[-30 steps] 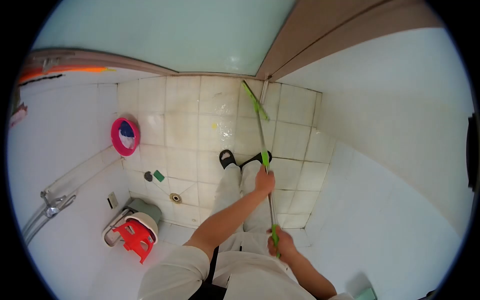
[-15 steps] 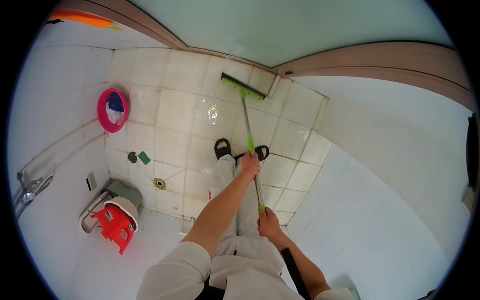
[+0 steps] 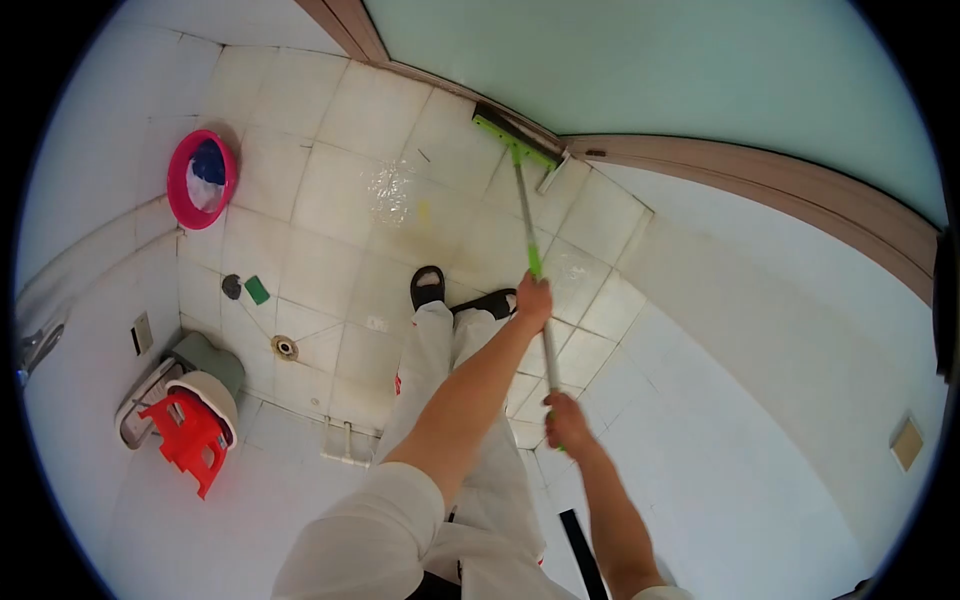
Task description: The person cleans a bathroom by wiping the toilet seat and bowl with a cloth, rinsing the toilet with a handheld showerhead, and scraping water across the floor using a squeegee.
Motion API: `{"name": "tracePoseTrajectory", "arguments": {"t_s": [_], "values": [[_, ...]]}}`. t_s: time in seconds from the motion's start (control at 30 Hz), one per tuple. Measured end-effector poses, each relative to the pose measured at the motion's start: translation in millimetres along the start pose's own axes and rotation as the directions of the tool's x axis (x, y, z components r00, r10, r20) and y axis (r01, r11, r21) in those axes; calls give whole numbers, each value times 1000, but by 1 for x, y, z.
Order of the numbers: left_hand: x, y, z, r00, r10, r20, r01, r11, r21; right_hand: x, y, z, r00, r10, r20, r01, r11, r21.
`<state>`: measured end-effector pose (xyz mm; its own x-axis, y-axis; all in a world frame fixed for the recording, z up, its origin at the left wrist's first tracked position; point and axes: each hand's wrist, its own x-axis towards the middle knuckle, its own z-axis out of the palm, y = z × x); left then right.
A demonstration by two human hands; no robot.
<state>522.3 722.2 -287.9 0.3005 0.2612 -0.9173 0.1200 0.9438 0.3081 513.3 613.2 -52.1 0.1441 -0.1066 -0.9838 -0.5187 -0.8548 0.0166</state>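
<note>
A long-handled floor squeegee (image 3: 526,205) has a green and black head (image 3: 516,136) lying on the tiled floor, right along the sill of the glass door. My left hand (image 3: 534,301) is wrapped round the metal pole just below its green joint. Lower down, my right hand (image 3: 567,420) grips the end of the pole. The pole runs from my hands up to the head, past my sandalled feet (image 3: 428,286). A wet, shiny patch (image 3: 388,192) shows on the tiles (image 3: 345,190) left of the head.
A pink basin (image 3: 179,180) with blue and white cloth stands at the left wall. Near it lie a green pad (image 3: 256,290), a dark scrubber (image 3: 231,287) and a floor drain (image 3: 285,347). A red stool (image 3: 187,436) and stacked basins (image 3: 219,396) are at lower left.
The squeegee head has swung round and then moved right against the door sill, with both my hands still on the pole. My view has turned and shifted, so the basin and stool appear further left.
</note>
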Motion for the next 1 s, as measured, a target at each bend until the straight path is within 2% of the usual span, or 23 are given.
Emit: {"name": "tracePoseTrajectory", "arguments": {"t_s": [0.03,0.07,0.2,0.3,0.37,0.4,0.47,0.5,0.53,0.57,0.63,0.73,0.77,0.8,0.9,0.97,1.0], "values": [[-1,-18,-23,998,40,-57,-35,995,91,-3,13,22,999,31,26,-32,999,27],[-33,8,-41,994,46,-95,-24,975,222,-12,22,40,995,58,86,-61,998,30],[-83,27,-97,979,-4,-203,53,970,236,-57,22,63,939,159,305,-207,969,132],[-95,38,-85,962,0,-273,61,975,214,-84,-6,41,967,108,230,-116,993,20],[-93,43,-54,991,-118,-65,116,993,-23,-90,-23,14,990,46,132,-39,998,-49],[-76,33,-33,994,-100,-43,95,989,-116,-86,-31,0,996,15,89,-10,998,-59],[-84,61,12,994,-41,101,64,969,-240,-72,-48,-22,999,-53,14,53,997,-49],[-89,82,33,985,-109,137,147,940,-308,-61,-59,-28,996,-85,-20,85,996,-25],[-66,67,43,990,-82,115,114,946,-304,-52,-75,-30,1000,18,20,-20,995,96],[-48,50,47,994,-60,93,85,951,-297,-43,-74,-26,996,71,57,-77,991,109],[-44,37,22,999,-23,25,30,940,-340,-23,-63,-8,974,175,142,-192,975,113],[-79,33,-29,982,-102,-160,73,982,-176,-34,-34,29,921,317,227,-339,939,64],[-93,33,-41,970,-116,-214,79,982,-174,-44,-31,36,906,356,230,-376,925,48],[-106,35,-51,956,-129,-264,85,982,-171,-52,-34,33,876,375,303,-404,914,36],[-123,43,-70,923,-59,-381,-25,977,-213,-67,-50,19,788,407,462,-457,889,-3],[-132,47,-68,925,-20,-379,-86,962,-259,-72,-79,4,747,421,514,-474,880,-31],[-136,53,-57,928,-4,-371,-112,951,-290,-72,-90,-7,694,404,596,-486,873,-26]]}}
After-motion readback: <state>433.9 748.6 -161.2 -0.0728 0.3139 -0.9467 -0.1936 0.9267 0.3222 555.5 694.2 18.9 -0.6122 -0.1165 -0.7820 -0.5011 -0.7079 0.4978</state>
